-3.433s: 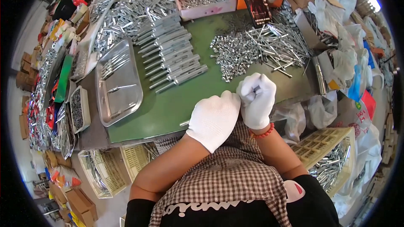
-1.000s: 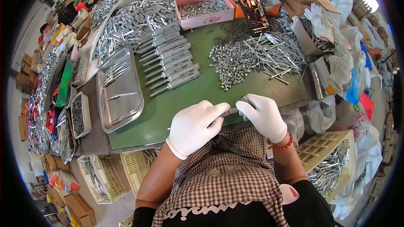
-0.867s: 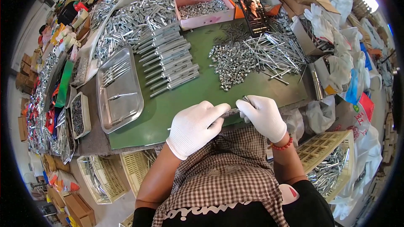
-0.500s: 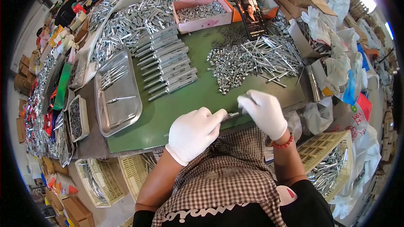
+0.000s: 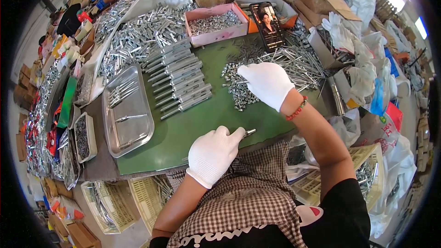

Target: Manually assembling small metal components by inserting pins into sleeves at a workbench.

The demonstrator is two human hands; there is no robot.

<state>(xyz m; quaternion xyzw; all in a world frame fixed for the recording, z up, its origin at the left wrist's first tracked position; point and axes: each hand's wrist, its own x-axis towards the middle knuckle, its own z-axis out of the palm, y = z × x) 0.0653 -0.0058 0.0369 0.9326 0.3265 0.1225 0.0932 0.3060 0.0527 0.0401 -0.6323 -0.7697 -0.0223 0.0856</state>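
Low at the near edge of the green work mat [image 5: 179,144], my gloved left hand [image 5: 214,152] is closed around a slim metal rod [image 5: 249,132]. Its shiny tip sticks out past my index finger; the glove hides most of the rest. My gloved right hand [image 5: 266,81] reaches over the pile of small metal nuts [image 5: 242,97], fingers bent together at the pile's left part. What those fingertips pinch, if anything, is too small to make out. Behind this hand lie long thin metal rods [image 5: 301,66] in a loose heap.
Several rods with sleeves [image 5: 186,85] lie in a row left of the nuts. A steel tray [image 5: 133,131] holds a few slim metal parts. Farther back are a pink box [image 5: 218,39] of small parts, an upright phone [image 5: 267,27] and a heap of metal sleeves [image 5: 142,32].
My right hand has left the rod tip beside my left hand and moved forward and left onto the nut pile. My left hand keeps its hold, slightly shifted.
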